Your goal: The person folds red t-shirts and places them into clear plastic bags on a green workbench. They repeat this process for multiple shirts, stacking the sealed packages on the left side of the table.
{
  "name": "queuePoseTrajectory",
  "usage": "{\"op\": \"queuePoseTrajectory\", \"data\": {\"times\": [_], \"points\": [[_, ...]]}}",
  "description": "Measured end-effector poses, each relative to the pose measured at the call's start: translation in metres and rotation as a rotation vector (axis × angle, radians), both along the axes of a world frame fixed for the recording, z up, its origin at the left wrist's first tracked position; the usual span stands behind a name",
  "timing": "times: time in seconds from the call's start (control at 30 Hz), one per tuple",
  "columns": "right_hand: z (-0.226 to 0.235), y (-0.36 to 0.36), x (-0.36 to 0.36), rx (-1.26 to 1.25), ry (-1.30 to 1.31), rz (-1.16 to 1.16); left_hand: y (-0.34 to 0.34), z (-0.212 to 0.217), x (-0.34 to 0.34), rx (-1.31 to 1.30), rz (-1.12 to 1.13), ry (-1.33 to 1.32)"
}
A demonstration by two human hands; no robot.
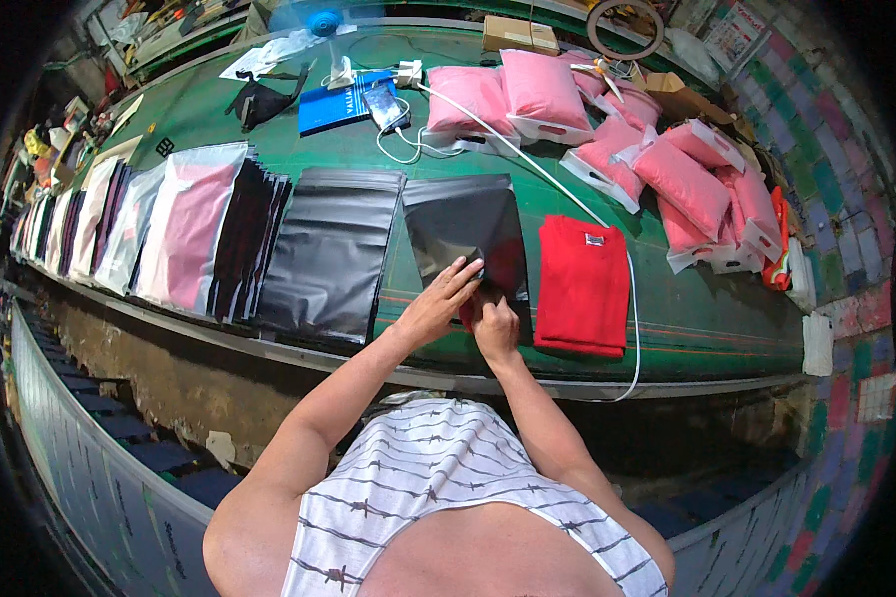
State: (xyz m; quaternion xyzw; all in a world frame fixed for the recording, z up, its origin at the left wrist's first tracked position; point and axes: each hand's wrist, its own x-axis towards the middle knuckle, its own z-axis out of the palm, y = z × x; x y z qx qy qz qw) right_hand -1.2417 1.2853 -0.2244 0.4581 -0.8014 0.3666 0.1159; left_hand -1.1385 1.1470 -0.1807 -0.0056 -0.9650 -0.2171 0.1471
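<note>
A black plastic mailer bag lies on the green table in front of me, with a bulge under its surface. My left hand rests on its lower part, fingers stretched out over the plastic. Close beside it, at the bag's near edge, my right hand is curled closed; what its fingers grip is hidden. A little red shows between the two hands. Just right of the bag lies a folded red garment with a neck label. To the left is a stack of flat black mailer bags.
Packed pink bags are heaped at the back right. Filled clear and black packages stand in a long row leftward. A white cable crosses the green table past the red garment. A phone lies by a blue box.
</note>
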Motion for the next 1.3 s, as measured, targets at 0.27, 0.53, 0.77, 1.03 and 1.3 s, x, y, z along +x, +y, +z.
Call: {"op": "queuePoseTrajectory", "data": {"times": [0.27, 0.53, 0.77, 1.03, 1.3], "points": [[-0.013, -0.009, -0.006, 0.262, -0.084, 0.046, -0.005, -0.010, 0.008, 0.062, -0.045, 0.040], [-0.049, -0.031, -0.027, 0.269, -0.071, 0.047, 0.000, -0.003, 0.015, -0.130, -0.140, 0.052], [0.022, 0.005, 0.029, 0.350, 0.188, 0.047, -0.006, -0.032, 0.030, 0.362, 0.437, 0.382], [-0.043, -0.012, 0.004, 0.481, -0.114, 0.102, -0.026, -0.068, 0.005, 1.000, 0.720, -0.041], [-0.042, -0.021, -0.010, 0.424, -0.151, 0.137, -0.042, -0.082, -0.006, 1.083, 0.665, -0.007]]}}
